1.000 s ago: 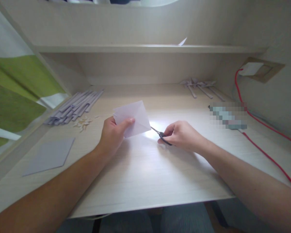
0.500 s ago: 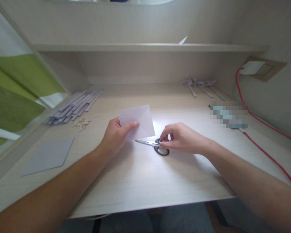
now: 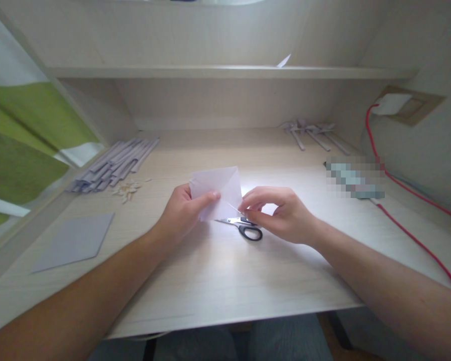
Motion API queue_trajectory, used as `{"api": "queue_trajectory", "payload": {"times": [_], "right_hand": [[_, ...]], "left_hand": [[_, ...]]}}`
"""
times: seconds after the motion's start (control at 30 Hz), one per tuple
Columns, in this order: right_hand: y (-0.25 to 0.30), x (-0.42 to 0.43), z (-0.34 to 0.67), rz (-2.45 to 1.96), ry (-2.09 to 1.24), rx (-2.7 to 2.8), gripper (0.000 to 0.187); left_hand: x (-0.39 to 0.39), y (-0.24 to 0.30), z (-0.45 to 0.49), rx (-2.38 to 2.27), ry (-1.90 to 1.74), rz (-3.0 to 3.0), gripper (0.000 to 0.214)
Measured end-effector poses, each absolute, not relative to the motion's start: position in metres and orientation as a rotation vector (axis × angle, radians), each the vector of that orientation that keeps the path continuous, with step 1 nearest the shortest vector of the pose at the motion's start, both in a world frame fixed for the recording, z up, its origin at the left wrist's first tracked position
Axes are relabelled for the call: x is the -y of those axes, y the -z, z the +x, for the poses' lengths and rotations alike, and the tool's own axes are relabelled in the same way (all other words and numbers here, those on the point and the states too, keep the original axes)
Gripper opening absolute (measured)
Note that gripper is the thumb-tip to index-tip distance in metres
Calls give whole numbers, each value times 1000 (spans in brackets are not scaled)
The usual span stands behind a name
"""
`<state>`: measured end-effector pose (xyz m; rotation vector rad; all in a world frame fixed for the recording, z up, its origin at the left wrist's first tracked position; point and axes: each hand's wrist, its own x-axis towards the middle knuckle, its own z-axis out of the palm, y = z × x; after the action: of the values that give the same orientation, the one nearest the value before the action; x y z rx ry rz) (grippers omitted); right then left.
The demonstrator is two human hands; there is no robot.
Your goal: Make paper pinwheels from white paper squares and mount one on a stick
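Note:
A square sheet of pale paper (image 3: 214, 185) with diagonal creases is held up over the middle of the desk. My left hand (image 3: 186, 208) grips its left side, thumb flat on the front and fingers behind. At its lower right corner, my right hand (image 3: 276, 210) is closed in a pinch on the paper. A thin bright line, perhaps a slit edge, runs inward from those fingertips. Black-handled scissors (image 3: 250, 233) lie on the desk just below; my right hand partly covers the upper handle loop, and the paper covers the blade tips.
Rolled paper sticks (image 3: 116, 163) are heaped at the left, with small pale pieces (image 3: 127, 190) beside them. Nearer lies a flat paper stack (image 3: 75, 240). Paper pinwheels on sticks (image 3: 308, 131) rest at the back right. A blurred-out object (image 3: 353, 179) and a red cable (image 3: 417, 235) occupy the right side.
My right hand has moved from above the scissors' handles up and left to the paper's corner, pinching it. My left hand and the paper have shifted slightly right and down.

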<state>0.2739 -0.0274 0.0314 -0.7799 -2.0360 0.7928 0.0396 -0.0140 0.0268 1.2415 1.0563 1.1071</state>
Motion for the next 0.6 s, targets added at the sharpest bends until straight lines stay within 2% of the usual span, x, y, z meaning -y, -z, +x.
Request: {"api": "queue_trajectory", "payload": {"times": [0.6], "right_hand": [[-33, 28, 269, -956, -1013, 1767, 10]], "left_hand": [[18, -30, 41, -1076, -1144, 1310, 26]]}}
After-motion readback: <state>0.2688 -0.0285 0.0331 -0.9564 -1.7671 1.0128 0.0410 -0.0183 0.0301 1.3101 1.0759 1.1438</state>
